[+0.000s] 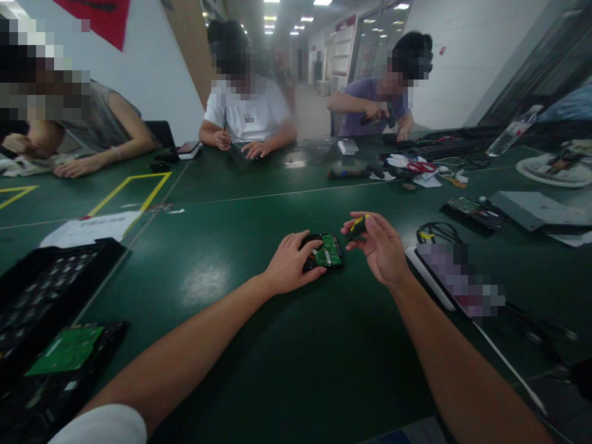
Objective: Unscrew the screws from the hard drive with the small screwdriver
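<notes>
Lying flat, black hard drive (324,253), green board up.

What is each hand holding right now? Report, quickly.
Left hand: gripping the hard drive on the table.
Right hand: closed on a small black-and-yellow tool.
</notes>
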Demonstrator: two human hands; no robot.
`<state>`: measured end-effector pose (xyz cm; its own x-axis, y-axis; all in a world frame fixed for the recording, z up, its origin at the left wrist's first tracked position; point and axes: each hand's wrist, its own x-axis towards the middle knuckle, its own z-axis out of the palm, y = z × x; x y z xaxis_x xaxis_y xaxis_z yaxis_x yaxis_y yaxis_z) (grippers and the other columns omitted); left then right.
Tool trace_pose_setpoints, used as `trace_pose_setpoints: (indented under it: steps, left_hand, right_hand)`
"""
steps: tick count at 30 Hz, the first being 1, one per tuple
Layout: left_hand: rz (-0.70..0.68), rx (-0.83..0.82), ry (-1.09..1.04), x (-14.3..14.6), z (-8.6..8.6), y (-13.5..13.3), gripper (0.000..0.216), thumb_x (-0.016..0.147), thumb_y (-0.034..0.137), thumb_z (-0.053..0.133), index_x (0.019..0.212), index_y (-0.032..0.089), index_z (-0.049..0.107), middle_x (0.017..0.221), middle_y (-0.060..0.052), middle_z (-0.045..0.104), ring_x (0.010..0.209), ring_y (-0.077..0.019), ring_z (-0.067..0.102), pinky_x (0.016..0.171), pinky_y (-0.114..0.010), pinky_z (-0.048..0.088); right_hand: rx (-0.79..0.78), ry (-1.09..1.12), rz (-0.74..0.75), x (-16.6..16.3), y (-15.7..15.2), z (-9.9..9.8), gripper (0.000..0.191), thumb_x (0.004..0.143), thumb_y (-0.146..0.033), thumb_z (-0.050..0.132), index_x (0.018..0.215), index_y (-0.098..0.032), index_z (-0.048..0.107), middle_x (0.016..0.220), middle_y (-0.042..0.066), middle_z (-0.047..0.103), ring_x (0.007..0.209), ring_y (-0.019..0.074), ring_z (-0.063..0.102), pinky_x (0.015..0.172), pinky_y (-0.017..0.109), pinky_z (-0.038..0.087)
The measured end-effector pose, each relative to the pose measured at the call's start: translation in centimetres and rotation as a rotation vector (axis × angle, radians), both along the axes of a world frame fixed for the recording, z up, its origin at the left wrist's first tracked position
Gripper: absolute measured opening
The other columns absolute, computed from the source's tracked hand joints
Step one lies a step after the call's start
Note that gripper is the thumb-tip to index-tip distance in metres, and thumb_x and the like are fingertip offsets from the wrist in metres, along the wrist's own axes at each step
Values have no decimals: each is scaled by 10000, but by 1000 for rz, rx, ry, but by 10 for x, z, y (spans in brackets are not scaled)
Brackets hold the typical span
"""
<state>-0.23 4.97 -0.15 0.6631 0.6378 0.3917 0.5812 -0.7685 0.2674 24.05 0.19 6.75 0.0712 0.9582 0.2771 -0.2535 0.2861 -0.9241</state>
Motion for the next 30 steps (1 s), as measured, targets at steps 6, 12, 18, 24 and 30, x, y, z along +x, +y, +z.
trace_pose_setpoints:
  steps: [6, 12, 18, 24, 30]
  left_hand:
    - [-30, 12, 39, -1, 4, -1, 576, 1040, 578, 578, 1524, 265, 584, 1615, -194, 465, 1514, -395, 433, 1220, -636, 372]
    - [-28, 6, 35, -1, 7, -2, 457, 1079, 503, 531, 1461, 294, 669, 1609, -163, 478, 1510, -377, 435, 1219, -630, 380]
    - [-30, -5, 28, -2, 5, 0, 475, 1058, 538, 570, 1467, 317, 665, 1622, -137, 473, 1503, -374, 440, 1218, -634, 385]
    - [-37, 8, 43, -3, 4, 0, 560, 1021, 613, 604, 1482, 298, 654, 1621, -170, 463, 1505, -399, 433, 1211, -641, 383]
    - [-28, 21, 18, -1, 2, 1, 536, 1004, 589, 643, 1457, 305, 672, 1609, -159, 483, 1488, -396, 454, 1210, -634, 387]
  right_hand:
    - [-22, 21, 25, 1, 1, -1, 382, 1011, -598, 619, 1088, -258, 775, 1031, 64, 777, 975, 217, 751, 671, 297, 629]
    - [-12, -13, 7, 2, 1, -2, 302, 997, -540, 681, 1117, -280, 775, 1000, 43, 758, 964, 201, 729, 663, 283, 630]
    - [16, -33, -35, 1, 0, 0, 266, 961, -532, 738, 1059, -292, 793, 997, 32, 741, 937, 178, 711, 644, 255, 627]
    - [-22, 18, 13, 2, 1, -1, 377, 1010, -597, 624, 1051, -249, 765, 1033, 68, 784, 954, 213, 761, 712, 315, 657]
    - [-9, -34, -48, 2, 1, -2, 317, 970, -582, 703, 1084, -292, 759, 961, 23, 724, 917, 187, 711, 627, 265, 631]
